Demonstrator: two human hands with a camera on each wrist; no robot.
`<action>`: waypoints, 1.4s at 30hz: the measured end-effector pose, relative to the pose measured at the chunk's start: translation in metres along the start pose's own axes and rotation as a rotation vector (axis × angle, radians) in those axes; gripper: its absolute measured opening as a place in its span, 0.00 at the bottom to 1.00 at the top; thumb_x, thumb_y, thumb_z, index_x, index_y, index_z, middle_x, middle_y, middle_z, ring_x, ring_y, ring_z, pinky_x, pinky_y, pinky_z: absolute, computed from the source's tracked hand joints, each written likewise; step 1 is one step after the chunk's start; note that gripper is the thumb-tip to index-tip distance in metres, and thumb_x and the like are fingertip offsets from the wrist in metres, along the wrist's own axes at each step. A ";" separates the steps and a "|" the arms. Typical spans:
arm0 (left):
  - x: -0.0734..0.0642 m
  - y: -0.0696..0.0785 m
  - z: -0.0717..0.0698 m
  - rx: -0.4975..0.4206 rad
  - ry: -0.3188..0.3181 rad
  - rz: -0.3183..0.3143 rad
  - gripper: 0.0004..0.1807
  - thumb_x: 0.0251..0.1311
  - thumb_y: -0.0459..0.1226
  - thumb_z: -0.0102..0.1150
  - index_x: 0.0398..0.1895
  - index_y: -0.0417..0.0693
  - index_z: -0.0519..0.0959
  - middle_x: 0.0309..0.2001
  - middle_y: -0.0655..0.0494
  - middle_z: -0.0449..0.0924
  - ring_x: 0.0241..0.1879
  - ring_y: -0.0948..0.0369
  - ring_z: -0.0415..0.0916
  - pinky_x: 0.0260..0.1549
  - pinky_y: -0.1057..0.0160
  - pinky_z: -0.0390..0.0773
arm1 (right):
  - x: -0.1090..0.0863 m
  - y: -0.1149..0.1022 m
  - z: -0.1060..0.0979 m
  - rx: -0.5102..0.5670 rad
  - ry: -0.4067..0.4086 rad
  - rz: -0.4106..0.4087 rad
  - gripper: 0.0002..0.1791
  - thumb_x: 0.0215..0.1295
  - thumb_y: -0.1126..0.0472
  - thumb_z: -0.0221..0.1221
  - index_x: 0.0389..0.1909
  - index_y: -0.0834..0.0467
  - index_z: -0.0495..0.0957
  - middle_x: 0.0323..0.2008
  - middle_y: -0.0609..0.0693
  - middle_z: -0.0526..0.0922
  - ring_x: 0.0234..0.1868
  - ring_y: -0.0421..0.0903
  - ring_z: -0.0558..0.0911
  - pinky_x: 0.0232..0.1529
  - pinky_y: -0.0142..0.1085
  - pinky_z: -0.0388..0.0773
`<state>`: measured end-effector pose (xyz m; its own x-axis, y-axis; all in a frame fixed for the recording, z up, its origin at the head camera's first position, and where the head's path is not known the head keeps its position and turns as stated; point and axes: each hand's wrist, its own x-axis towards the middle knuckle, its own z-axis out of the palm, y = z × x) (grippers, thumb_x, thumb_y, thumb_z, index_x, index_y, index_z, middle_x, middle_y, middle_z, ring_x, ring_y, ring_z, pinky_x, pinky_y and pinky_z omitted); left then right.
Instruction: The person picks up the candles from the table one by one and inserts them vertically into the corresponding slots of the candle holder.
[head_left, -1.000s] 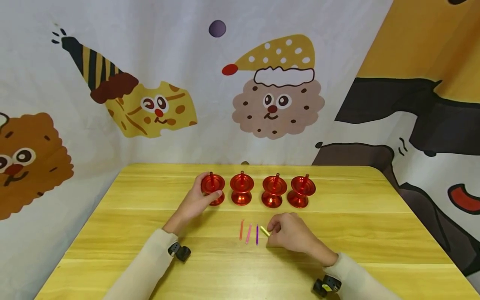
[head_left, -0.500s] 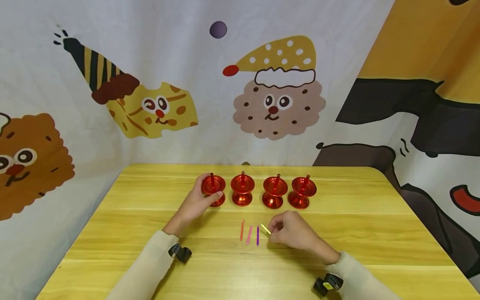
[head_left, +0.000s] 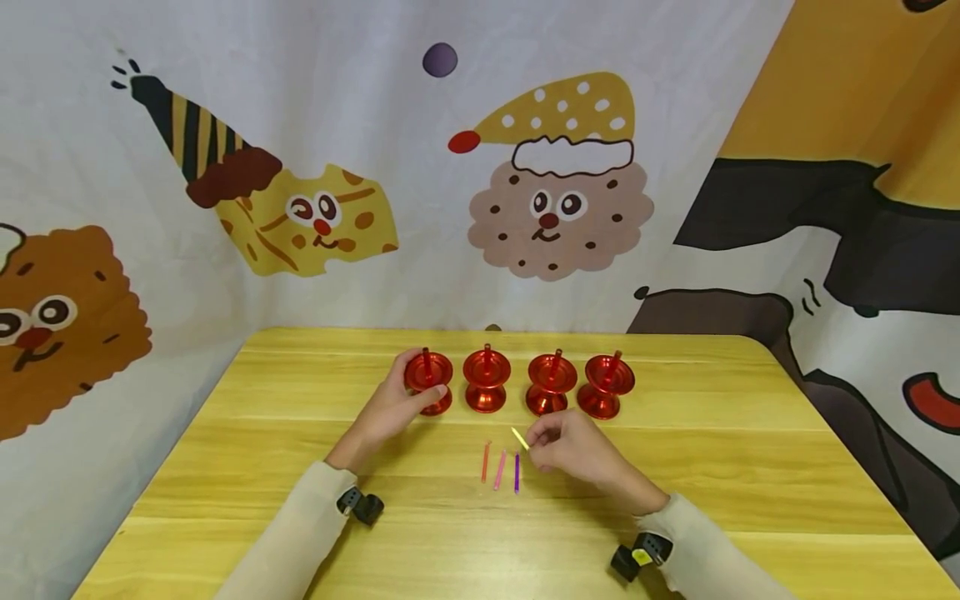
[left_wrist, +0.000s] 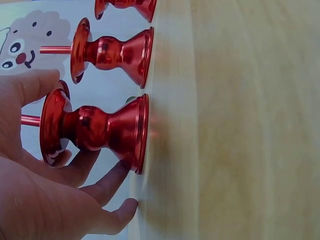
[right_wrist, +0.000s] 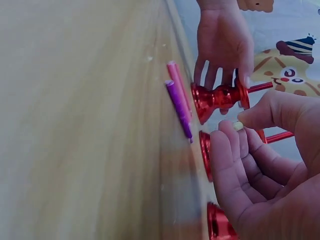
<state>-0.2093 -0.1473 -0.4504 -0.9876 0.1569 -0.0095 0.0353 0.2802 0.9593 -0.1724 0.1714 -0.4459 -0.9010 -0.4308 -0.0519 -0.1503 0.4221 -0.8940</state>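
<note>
My left hand [head_left: 392, 407] holds the leftmost red metal candlestick [head_left: 428, 381], which stands upright on the table. In the left wrist view the thumb touches the dish rim of that candlestick [left_wrist: 92, 129], while the other fingers lie along its far side and base. Between thumb and fingertips of my right hand [head_left: 576, 450] is a thin yellow candle [head_left: 520, 438], raised and slanting up to the left. The right wrist view shows just the pale end of this candle [right_wrist: 238, 125]. An orange candle [head_left: 485, 463], a pink candle [head_left: 499, 471] and a purple candle [head_left: 517, 473] lie nearby.
To the right of the held candlestick stand a second red candlestick [head_left: 486, 379], a third candlestick [head_left: 552, 382] and a fourth candlestick [head_left: 605, 385], each with an upright red tube. The wooden table [head_left: 300, 367] ends at a printed cloth backdrop [head_left: 420, 292].
My right hand has lifted the yellow candle and carried it forward and slightly left, above the loose candles. The left hand stays on the leftmost candlestick.
</note>
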 end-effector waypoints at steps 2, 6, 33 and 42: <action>-0.001 0.000 -0.001 0.004 -0.008 -0.003 0.47 0.75 0.39 0.69 0.87 0.39 0.53 0.76 0.30 0.70 0.76 0.37 0.70 0.74 0.37 0.69 | 0.004 -0.003 0.003 0.011 0.010 -0.003 0.11 0.51 0.73 0.65 0.37 0.66 0.88 0.27 0.49 0.83 0.32 0.45 0.79 0.31 0.31 0.76; -0.002 -0.001 -0.004 0.008 -0.023 -0.010 0.47 0.74 0.40 0.71 0.87 0.39 0.53 0.76 0.31 0.71 0.75 0.37 0.71 0.74 0.36 0.68 | 0.012 -0.010 0.009 0.011 0.026 -0.020 0.11 0.52 0.72 0.65 0.37 0.66 0.88 0.28 0.48 0.83 0.34 0.46 0.80 0.32 0.31 0.76; 0.001 -0.003 -0.008 -0.013 -0.064 0.023 0.47 0.74 0.41 0.71 0.86 0.38 0.54 0.74 0.34 0.72 0.72 0.41 0.73 0.71 0.39 0.74 | 0.095 -0.083 0.052 -0.012 0.320 -0.327 0.03 0.66 0.69 0.71 0.38 0.61 0.88 0.34 0.49 0.89 0.37 0.48 0.87 0.42 0.40 0.87; 0.003 -0.006 -0.008 -0.037 -0.064 0.046 0.45 0.73 0.39 0.72 0.84 0.38 0.58 0.73 0.37 0.74 0.70 0.42 0.76 0.69 0.42 0.76 | 0.114 -0.094 0.066 0.014 0.419 -0.393 0.02 0.69 0.67 0.70 0.38 0.63 0.89 0.35 0.54 0.91 0.38 0.50 0.90 0.43 0.40 0.88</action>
<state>-0.2136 -0.1558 -0.4537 -0.9732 0.2295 0.0178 0.0734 0.2363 0.9689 -0.2343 0.0303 -0.3973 -0.8634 -0.1994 0.4634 -0.5035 0.2827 -0.8164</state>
